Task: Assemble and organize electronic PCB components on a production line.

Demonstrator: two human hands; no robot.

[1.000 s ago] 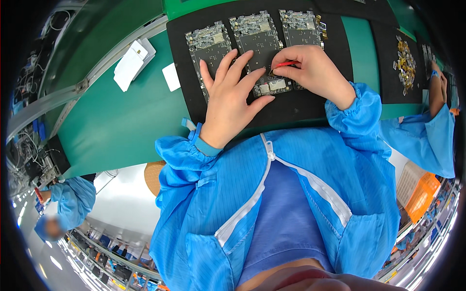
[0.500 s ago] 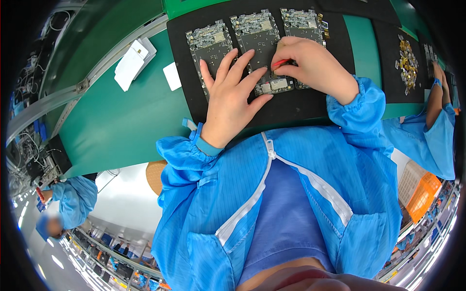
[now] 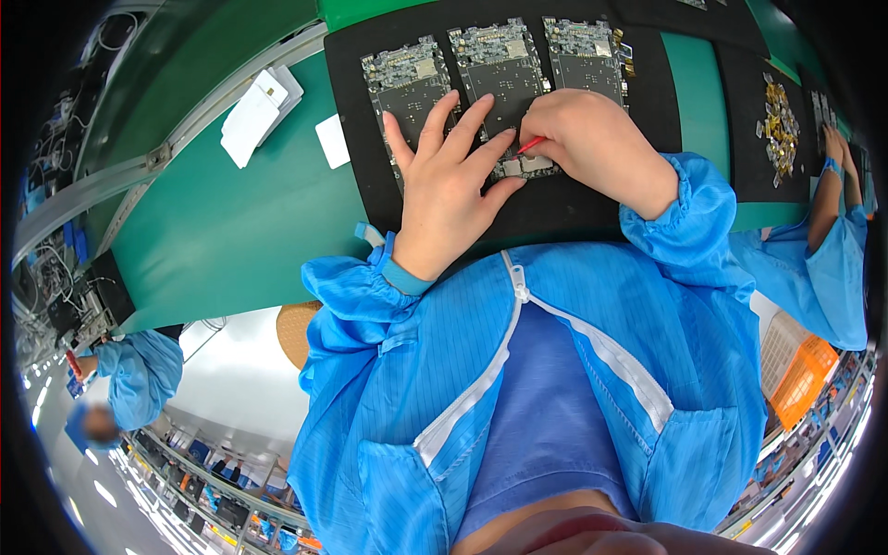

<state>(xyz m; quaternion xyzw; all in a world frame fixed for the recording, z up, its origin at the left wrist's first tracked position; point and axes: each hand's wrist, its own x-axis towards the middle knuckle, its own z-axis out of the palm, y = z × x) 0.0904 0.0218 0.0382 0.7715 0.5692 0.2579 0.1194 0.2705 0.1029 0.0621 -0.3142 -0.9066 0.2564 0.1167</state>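
Observation:
Three circuit boards lie side by side on a black mat (image 3: 657, 97): a left board (image 3: 407, 76), a middle board (image 3: 499, 79) and a right board (image 3: 585, 57). My left hand (image 3: 449, 180) rests with spread fingers over the left and middle boards, holding nothing. My right hand (image 3: 592, 139) pinches a slim red tool (image 3: 531, 144), its tip pointing at the near end of the middle board by the silvery shields (image 3: 529, 166). That hand hides the lower part of the right board. Whether the tip touches the board, I cannot tell.
Small gold-coloured parts (image 3: 627, 57) lie beside the right board. White cards (image 3: 252, 120) are stacked on the green table (image 3: 250, 222), with a single white card (image 3: 332, 141) near the mat. On another mat sits a heap of gold parts (image 3: 779, 129); a co-worker's arm (image 3: 826, 199) is at right.
My right hand has moved nearer to me, bringing the red tool's tip down to the near end of the middle board. My left hand stays spread in nearly the same place.

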